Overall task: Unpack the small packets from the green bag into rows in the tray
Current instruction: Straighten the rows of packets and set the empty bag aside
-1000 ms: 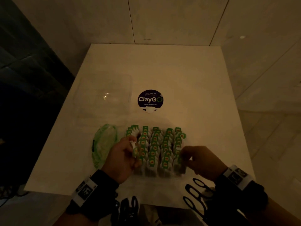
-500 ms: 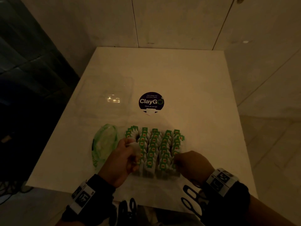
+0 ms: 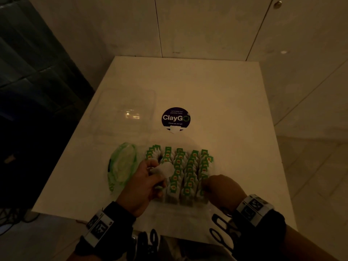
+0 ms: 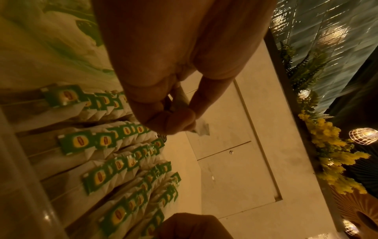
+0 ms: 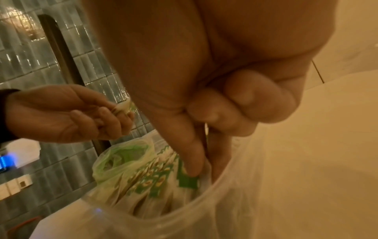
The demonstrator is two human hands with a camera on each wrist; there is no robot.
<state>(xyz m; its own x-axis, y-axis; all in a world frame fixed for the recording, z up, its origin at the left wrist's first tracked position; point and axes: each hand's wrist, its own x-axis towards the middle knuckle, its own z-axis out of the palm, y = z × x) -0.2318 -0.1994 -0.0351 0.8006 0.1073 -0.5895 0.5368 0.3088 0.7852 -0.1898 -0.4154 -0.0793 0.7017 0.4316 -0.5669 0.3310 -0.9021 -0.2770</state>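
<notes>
Packets [image 3: 185, 173] stand upright in five rows inside the clear tray [image 3: 211, 206] at 6 o'clock on the table [image 3: 216, 95], tags up, presumably so each row stays tidy and countable. Green bag [image 3: 121, 166] lies slack at 9 o'clock of the tray, just beside it, looking nearly spent. Left hand [image 3: 145, 183], grip closed in a pinch on one white packet [image 3: 163, 169], hovers above the leftmost row, wrist raised. Right hand [image 3: 221, 187], at the tray's 4 o'clock corner, reaches down, fingertips [image 5: 193, 168] pressing a green tag in the rightmost row; whether it pinches, cannot tell.
</notes>
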